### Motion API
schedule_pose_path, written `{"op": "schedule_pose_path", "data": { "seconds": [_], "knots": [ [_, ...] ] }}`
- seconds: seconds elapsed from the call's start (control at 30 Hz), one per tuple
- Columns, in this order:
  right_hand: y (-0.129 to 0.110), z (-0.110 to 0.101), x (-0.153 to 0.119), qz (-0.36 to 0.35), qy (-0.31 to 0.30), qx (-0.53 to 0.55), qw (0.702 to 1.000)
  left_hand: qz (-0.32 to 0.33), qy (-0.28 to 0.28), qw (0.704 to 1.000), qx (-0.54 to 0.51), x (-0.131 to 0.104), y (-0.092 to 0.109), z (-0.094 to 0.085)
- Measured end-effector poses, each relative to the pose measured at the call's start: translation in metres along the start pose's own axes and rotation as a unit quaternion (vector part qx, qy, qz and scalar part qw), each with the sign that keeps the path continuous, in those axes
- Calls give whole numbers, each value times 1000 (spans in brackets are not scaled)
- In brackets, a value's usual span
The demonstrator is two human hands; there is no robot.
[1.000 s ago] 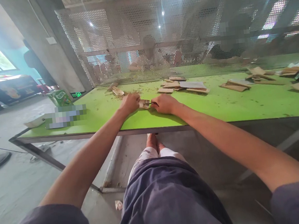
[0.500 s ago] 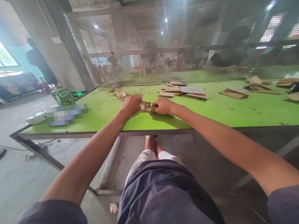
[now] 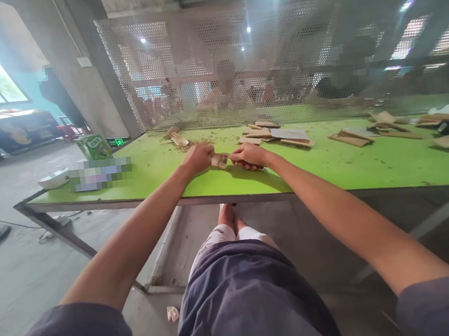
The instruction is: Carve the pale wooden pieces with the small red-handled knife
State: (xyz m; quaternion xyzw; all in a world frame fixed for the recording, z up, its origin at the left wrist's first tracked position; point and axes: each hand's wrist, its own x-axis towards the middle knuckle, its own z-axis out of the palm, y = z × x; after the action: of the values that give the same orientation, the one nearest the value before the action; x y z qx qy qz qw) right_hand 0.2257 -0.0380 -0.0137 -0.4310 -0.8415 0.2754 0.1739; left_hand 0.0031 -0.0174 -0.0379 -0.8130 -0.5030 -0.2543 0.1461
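Note:
My left hand is closed on one end of a small brown and whitish piece, low over the green table. At the other end of that piece is my right hand, its fingers pinched together. Whatever the right fingers grip is too small to make out. Behind my hands, brown crumbs are scattered around a pale brown piece.
Brown flat pieces lie in piles behind and to the right. A green box and a white bowl are at the left. A perforated metal screen borders the back.
My right hand has shifted slightly to the right, away from the small piece, and its fingers point more to the left. My left hand has barely moved.

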Motion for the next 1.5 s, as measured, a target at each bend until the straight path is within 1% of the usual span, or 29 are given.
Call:
{"op": "schedule_pose_path", "data": {
  "seconds": [0.07, 0.1, 0.17, 0.23, 0.3, 0.43, 0.53, 0.6, 0.67, 0.8, 0.97, 1.03, 1.1, 1.17, 1.27, 1.33, 1.4, 1.5],
  "knots": [
    [5, 2, 0, -72, 68, -70, 993, 6, -4, 1000, -25, 0, -3, 2],
    [7, 4, 0, -108, 93, -121, 982, 9, -8, 999, -37, 0, -4, 3],
    [8, 7, 1, -149, 116, -215, 958, 13, -18, 998, -61, -1, -6, 3],
    [6, 11, 1, -155, 115, -273, 943, 15, -29, 996, -81, -1, -7, 3],
    [2, 14, 1, -155, 108, -304, 934, 15, -37, 994, -97, -2, -8, 2],
    [-2, 18, -1, -159, 110, -346, 918, 13, -44, 992, -114, -1, -8, 2],
    [-2, 20, -2, -156, 119, -358, 913, 11, -48, 992, -118, 0, -8, 3],
    [-3, 21, -2, -155, 117, -350, 916, 8, -49, 992, -118, 0, -8, 4],
    [-4, 20, -1, -148, 102, -327, 928, 6, -49, 992, -117, 0, -8, 5],
    [-10, 16, 4, -117, 45, -266, 956, 4, -46, 993, -110, -1, -8, 4],
    [-17, 10, 5, -72, -6, -220, 973, 15, -40, 994, -96, -3, -5, 2],
    [-17, 8, 5, -35, -37, -157, 986, 22, -38, 995, -89, -3, -4, 1],
    [-15, 5, 5, 5, -72, -68, 995, 29, -36, 995, -83, -3, -3, 1],
    [-13, 2, 6, 33, -103, -5, 994, 37, -33, 996, -76, -2, -1, 0],
    [-10, -1, 6, 61, -138, 37, 988, 46, -28, 996, -66, -2, 1, -2],
    [-8, -2, 4, 56, -140, 56, 987, 45, -28, 997, -58, -2, 2, -3],
    [-7, -1, 2, 42, -128, 69, 989, 40, -28, 998, -48, -2, 2, -4],
    [-3, 2, 0, 13, -84, 69, 994, 26, -32, 999, -30, -1, 1, -3]
  ]
}}
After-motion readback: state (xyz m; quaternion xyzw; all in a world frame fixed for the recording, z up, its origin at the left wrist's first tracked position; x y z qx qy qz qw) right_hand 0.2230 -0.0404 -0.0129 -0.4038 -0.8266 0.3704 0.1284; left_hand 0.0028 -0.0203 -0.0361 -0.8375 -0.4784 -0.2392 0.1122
